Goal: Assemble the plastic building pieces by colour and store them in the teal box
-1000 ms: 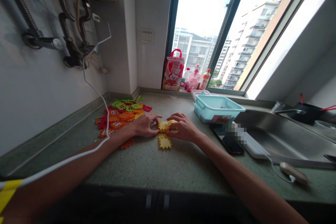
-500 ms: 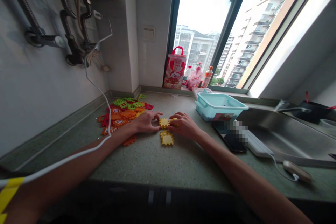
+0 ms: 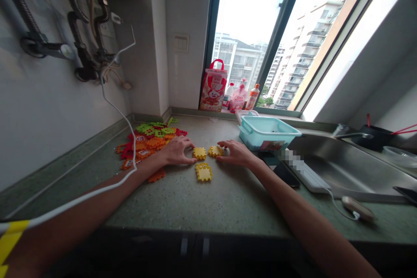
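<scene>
My left hand (image 3: 178, 151) is open, thumb and fingers apart, at the left edge of a square yellow interlocking toy piece (image 3: 200, 153) with notched edges. My right hand (image 3: 235, 153) is also open, its thumb and forefinger spread at the right part of a second yellow piece (image 3: 215, 151). A narrow gap separates these two pieces. Just nearer to me, another yellow piece (image 3: 204, 173) lies on the counter, apparently with more yellow behind it. Beside my left hand spreads a heap of orange, red and green notched pieces (image 3: 153, 141), partly hidden by my wrist.
On the right stand a light-blue plastic tub (image 3: 270, 132) and a steel sink (image 3: 355, 169). A dark phone (image 3: 286, 177) and a white power strip (image 3: 312, 176) lie before them. A white cable (image 3: 97, 191) crosses my left forearm. Bottles (image 3: 239, 97) line the windowsill.
My right hand has drawn back to the right, uncovering more of the right yellow piece. My left fingers have eased slightly away from the middle piece. The view has shifted a little.
</scene>
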Available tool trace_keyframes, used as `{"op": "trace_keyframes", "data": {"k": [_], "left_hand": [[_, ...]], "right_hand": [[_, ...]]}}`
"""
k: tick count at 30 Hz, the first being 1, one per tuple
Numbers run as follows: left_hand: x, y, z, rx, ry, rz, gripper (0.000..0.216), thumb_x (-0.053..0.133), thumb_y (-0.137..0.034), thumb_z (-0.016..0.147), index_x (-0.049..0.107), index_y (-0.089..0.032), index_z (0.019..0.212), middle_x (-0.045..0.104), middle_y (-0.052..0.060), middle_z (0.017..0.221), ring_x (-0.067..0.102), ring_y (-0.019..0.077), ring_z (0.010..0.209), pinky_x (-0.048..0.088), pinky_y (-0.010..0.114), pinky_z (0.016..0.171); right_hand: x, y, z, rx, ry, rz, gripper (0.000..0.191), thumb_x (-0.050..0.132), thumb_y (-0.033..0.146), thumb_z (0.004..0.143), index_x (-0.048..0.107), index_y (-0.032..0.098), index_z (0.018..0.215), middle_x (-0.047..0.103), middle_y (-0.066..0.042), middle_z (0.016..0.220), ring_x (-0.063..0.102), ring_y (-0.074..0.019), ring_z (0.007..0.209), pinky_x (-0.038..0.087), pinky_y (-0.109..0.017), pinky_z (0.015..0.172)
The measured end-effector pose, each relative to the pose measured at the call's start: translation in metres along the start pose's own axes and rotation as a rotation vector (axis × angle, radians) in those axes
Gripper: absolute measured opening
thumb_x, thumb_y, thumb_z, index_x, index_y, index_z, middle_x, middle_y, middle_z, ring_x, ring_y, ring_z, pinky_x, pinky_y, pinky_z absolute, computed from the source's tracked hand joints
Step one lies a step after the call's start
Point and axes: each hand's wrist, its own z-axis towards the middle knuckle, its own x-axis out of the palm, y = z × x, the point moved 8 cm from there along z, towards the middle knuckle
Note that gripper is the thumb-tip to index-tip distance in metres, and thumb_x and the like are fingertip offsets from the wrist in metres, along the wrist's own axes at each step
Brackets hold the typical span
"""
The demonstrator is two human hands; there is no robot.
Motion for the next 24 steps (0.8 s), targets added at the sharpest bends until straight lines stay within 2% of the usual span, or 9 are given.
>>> {"op": "trace_keyframes", "data": {"k": [7,15,20,24], "left_hand": [[0.0,-0.003,0.001,0.006,0.02,-0.018,0.041,0.077,-0.057,0.079,0.075,-0.023,0.101,0.074,0.008,0.112,0.064,0.0297,0.11,0.044,0.043,0.107],[0.001,0.0,0.0,0.005,0.014,-0.024,0.039,0.077,-0.056,0.079,0.075,-0.023,0.102,0.074,0.006,0.113,0.064,0.0281,0.109,0.045,0.04,0.105],[0.001,-0.001,0.001,0.01,0.012,-0.039,0.039,0.077,-0.055,0.08,0.075,-0.023,0.101,0.074,0.006,0.11,0.064,0.0275,0.106,0.046,0.039,0.099],[0.001,0.001,0.001,0.012,0.004,-0.041,0.039,0.078,-0.056,0.079,0.075,-0.023,0.101,0.073,0.006,0.11,0.064,0.0267,0.106,0.047,0.037,0.097]], "right_hand": [[0.007,-0.005,0.003,-0.007,0.055,0.068,0.044,0.076,0.053,0.085,0.078,0.021,0.116,0.078,-0.009,0.107,0.073,-0.0246,0.095,0.054,-0.033,0.086],[0.002,0.001,0.006,0.038,-0.006,0.056,0.048,0.073,0.06,0.088,0.078,0.022,0.116,0.078,-0.008,0.107,0.073,-0.0249,0.095,0.052,-0.033,0.086],[0.007,0.007,0.007,0.069,0.031,-0.013,0.046,0.071,0.064,0.087,0.08,0.024,0.107,0.079,-0.007,0.101,0.073,-0.0246,0.09,0.052,-0.032,0.081],[0.007,0.007,0.006,0.075,0.012,-0.014,0.05,0.074,0.062,0.085,0.078,0.023,0.117,0.079,-0.008,0.106,0.073,-0.0252,0.093,0.053,-0.033,0.083]]}}
